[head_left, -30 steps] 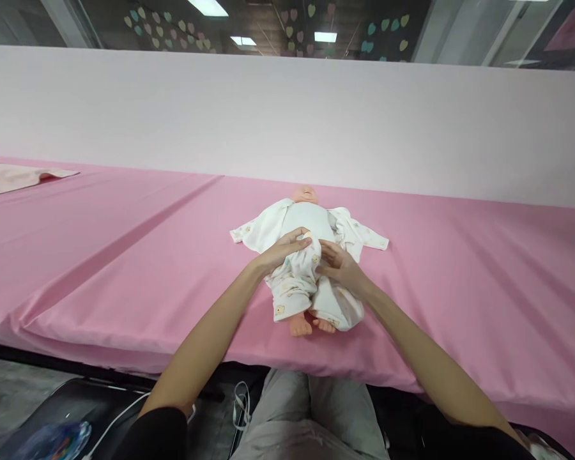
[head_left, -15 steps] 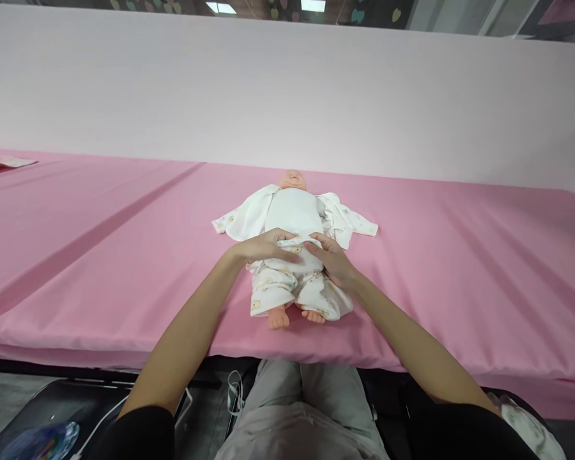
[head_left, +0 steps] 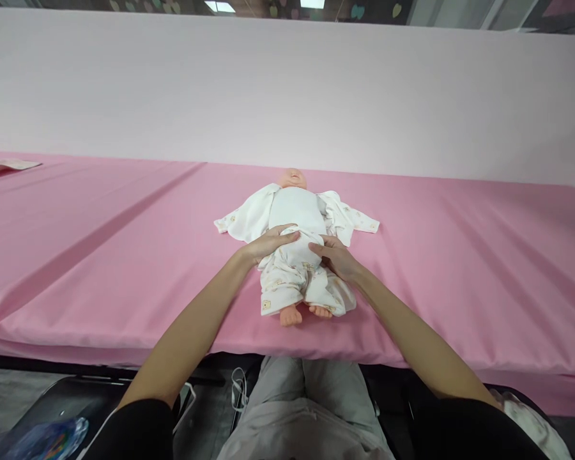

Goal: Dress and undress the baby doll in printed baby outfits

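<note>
A baby doll (head_left: 293, 179) lies on its back on the pink table (head_left: 100, 243), head away from me, bare feet (head_left: 303, 313) toward me. It wears white printed trousers (head_left: 292, 284), and an open white jacket (head_left: 249, 217) is spread under it. My left hand (head_left: 268, 241) grips the trousers' waistband at the doll's left hip, fingers curled over the cloth. At the other hip my right hand (head_left: 336, 257) pinches the same waistband.
A pale pink wall panel (head_left: 287, 96) runs behind the table. A folded pale cloth (head_left: 0, 167) lies at the far left. Below the table edge are my grey-trousered knees (head_left: 306, 409), a dark chair (head_left: 52, 409) with a white cable, and printed cloth (head_left: 531, 425) at lower right.
Both hands have drawn the trousers' waistband further up the doll's belly, and the trouser legs have shifted with it. The camera tilted down after the first frame.
</note>
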The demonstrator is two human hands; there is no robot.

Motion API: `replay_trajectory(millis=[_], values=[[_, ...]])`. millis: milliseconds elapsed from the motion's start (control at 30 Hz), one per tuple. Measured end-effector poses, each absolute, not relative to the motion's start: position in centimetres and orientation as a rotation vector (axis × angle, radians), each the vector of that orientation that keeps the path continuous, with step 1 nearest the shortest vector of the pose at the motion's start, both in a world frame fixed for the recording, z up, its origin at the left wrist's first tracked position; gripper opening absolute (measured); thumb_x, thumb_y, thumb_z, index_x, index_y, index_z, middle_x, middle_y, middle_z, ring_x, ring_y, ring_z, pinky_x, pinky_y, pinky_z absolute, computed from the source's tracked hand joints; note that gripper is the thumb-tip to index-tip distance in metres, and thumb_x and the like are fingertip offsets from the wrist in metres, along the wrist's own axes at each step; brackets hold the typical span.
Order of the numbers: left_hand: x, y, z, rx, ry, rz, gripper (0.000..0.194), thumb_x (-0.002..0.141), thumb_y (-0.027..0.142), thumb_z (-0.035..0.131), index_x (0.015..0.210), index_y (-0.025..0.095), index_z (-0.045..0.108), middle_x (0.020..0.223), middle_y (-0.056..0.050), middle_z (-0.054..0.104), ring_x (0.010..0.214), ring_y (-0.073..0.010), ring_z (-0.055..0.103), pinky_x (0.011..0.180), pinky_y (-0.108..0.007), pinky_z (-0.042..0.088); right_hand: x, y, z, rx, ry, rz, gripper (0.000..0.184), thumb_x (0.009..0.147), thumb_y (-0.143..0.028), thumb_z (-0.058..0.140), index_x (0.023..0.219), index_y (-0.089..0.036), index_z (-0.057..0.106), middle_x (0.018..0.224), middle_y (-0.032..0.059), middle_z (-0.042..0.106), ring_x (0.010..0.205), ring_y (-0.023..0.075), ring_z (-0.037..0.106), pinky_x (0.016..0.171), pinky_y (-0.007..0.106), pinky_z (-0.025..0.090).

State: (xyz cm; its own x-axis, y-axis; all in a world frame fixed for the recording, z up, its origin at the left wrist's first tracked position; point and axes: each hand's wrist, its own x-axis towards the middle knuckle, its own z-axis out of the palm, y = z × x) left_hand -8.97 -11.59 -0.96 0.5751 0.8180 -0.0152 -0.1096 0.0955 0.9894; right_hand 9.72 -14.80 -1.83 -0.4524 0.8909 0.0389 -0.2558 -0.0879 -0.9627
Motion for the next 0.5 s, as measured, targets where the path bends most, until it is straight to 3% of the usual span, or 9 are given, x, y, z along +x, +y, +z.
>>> replay_trajectory(millis=[233,333,500], values=[[-8.71,-11.27,-0.85,1.155,0.600,0.774,0.041,0.069,0.035,0.074,0.101,0.012,0.063,0.086,-0.008,0.071,0.075,-0.0193,0.067,0.072,-0.028,0.052,10.23,-15.27,-1.22,-0.752,-1.443,1.574,0.035,0.062,-0.044,0.077,0.079,-0.018,0.062,0.068,-0.0022,0.058,0.060,0.0127,0.053,0.057,0.028,0.047],[-8.48,-11.10,-1.22,1.091,0.625,0.824,0.034,0.065,0.031,0.075,0.090,0.012,0.063,0.081,-0.008,0.070,0.071,-0.0194,0.067,0.069,-0.029,0.053,10.55,-14.94,-1.68,-0.882,-1.731,1.363,0.033,0.062,-0.041,0.077,0.076,-0.017,0.060,0.065,-0.0032,0.054,0.059,0.0113,0.048,0.053,0.024,0.041],[-8.89,-11.40,-0.79,1.280,0.670,0.766,0.040,0.065,0.043,0.073,0.092,0.014,0.065,0.083,-0.008,0.070,0.077,-0.0216,0.067,0.069,-0.030,0.053,10.21,-14.49,-2.11,-0.959,-1.679,1.248,0.025,0.074,-0.040,0.067,0.084,-0.019,0.059,0.068,-0.0037,0.053,0.060,0.0102,0.045,0.053,0.023,0.038]])
